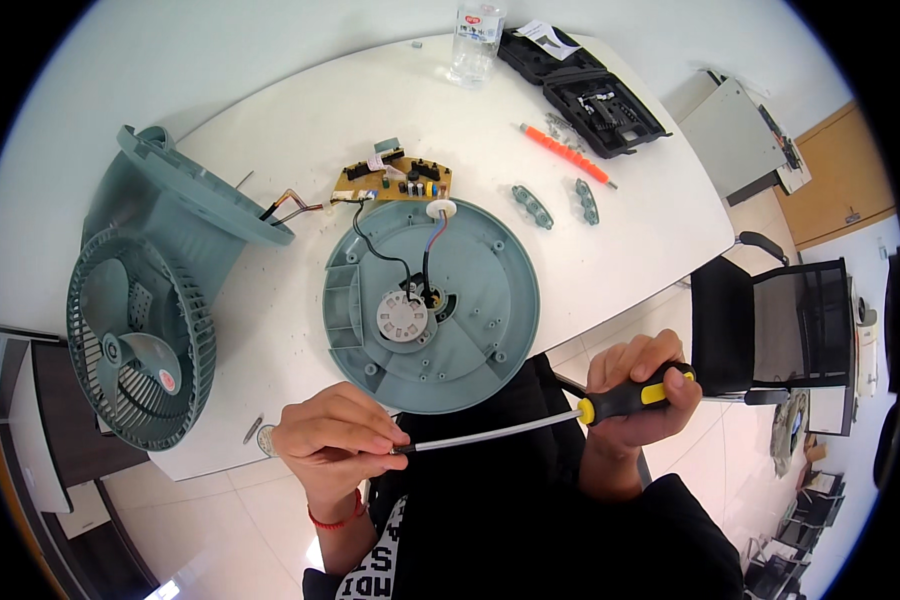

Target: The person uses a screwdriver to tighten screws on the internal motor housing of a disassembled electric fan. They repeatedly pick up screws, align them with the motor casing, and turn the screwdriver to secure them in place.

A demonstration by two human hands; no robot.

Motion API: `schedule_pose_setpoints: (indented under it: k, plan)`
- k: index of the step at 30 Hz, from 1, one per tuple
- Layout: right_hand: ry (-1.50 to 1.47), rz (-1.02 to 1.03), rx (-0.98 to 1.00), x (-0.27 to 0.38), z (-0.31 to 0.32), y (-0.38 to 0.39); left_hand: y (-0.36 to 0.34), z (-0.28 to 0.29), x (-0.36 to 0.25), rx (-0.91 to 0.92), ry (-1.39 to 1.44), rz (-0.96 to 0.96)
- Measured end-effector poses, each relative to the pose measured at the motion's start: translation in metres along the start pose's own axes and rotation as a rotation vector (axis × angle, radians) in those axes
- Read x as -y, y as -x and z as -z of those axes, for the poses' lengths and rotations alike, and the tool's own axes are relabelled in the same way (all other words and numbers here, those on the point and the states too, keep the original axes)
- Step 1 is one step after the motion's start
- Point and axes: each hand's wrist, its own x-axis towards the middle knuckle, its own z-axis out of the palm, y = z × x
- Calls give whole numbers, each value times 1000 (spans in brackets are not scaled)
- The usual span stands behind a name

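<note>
A white oval counter (300, 130) carries everything. At its left lies a grey-green plastic fan body with a round grille (140, 335), tipped on its side. Near the front edge sits a round grey-green plastic base plate (470, 300), a white motor hub (402, 318) at its centre, with wires running up to a tan circuit board (395, 183). An open black tool case (595, 95) and an orange bit holder (562, 152) lie further back. Below the counter edge, the right hand (638, 385) is clenched around the black-and-yellow handle of a long-shafted screwdriver (570, 412). Its long axis runs nearly level, tip pointing left, where the left hand (335, 445) pinches it.
</note>
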Motion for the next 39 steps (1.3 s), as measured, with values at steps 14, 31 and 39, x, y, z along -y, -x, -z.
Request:
schedule_pose_setpoints:
  k: [14,31,39]
  plan:
    - [165,122,148,2,12,-13,-2,-2,-7,97,-312,60]
    - [49,-94,-232,-13,18,-6,-4,-7,6,49,-427,85]
    - [115,5,-336,1,42,-6,-36,-28,7,92,-555,81]
